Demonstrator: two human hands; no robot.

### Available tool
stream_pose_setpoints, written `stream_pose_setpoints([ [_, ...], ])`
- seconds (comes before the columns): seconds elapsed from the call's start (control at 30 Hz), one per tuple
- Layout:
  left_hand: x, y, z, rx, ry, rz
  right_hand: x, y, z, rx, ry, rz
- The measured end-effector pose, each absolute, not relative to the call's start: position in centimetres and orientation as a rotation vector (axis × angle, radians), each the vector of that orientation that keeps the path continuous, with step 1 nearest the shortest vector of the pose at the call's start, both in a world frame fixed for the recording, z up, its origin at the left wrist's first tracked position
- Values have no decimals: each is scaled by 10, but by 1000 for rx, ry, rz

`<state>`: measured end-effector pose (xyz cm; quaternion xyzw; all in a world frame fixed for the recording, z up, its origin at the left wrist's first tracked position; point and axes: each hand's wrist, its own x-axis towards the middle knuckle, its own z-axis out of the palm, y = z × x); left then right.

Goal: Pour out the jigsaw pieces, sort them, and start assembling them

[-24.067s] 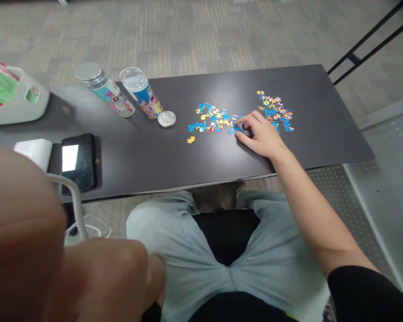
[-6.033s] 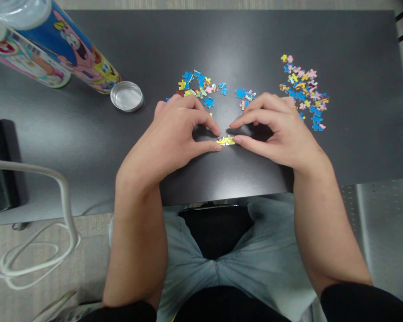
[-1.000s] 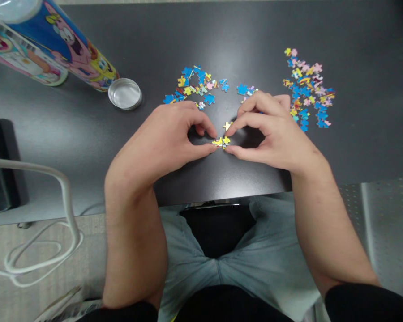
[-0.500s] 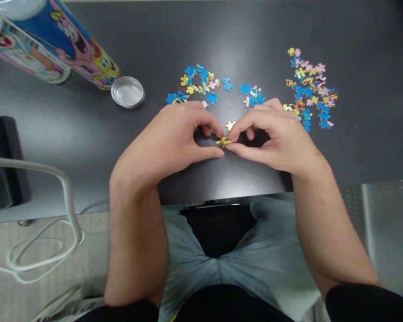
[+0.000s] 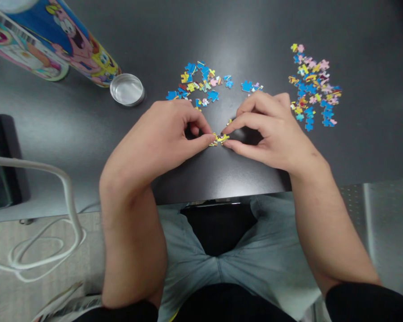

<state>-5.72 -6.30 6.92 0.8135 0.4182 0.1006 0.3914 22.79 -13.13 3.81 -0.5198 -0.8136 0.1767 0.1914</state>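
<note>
My left hand (image 5: 173,132) pinches a small yellow jigsaw piece (image 5: 213,143) between thumb and index finger, low over the dark table (image 5: 195,174). Facing it, my right hand (image 5: 272,129) grips a yellow puzzle piece (image 5: 225,139) with thumb and index fingertip. The two pieces meet or nearly touch; whether they interlock I cannot tell. Another yellow piece (image 5: 229,121) lies partly hidden behind my right index finger. Beyond my hands are loose blue and yellow pieces (image 5: 205,74), and a smaller blue group (image 5: 246,86) is partly covered by my right hand.
A larger cluster of mixed puzzle pieces (image 5: 311,87) spreads at the right. At the left stand a cartoon-printed canister (image 5: 83,49) and a second printed canister (image 5: 30,51), with a round metal lid (image 5: 126,89) beside them. A white cable (image 5: 65,183) hangs at the table's left front.
My left thumb and index finger have closed on a yellow piece and shifted slightly left. My right fingers have spread a little, still pinching their piece. The piece behind them is now more covered.
</note>
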Motion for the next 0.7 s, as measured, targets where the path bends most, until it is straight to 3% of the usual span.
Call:
stream_pose_setpoints([
  [0.4, -47, -64, 72, 2079, 1167, 178, 233, -130, 18, -1255, -2205, 379],
  [0.7, -48, -65, 68, 2049, 1173, 213, 231, -130, 23, -1355, -2249, 411],
])
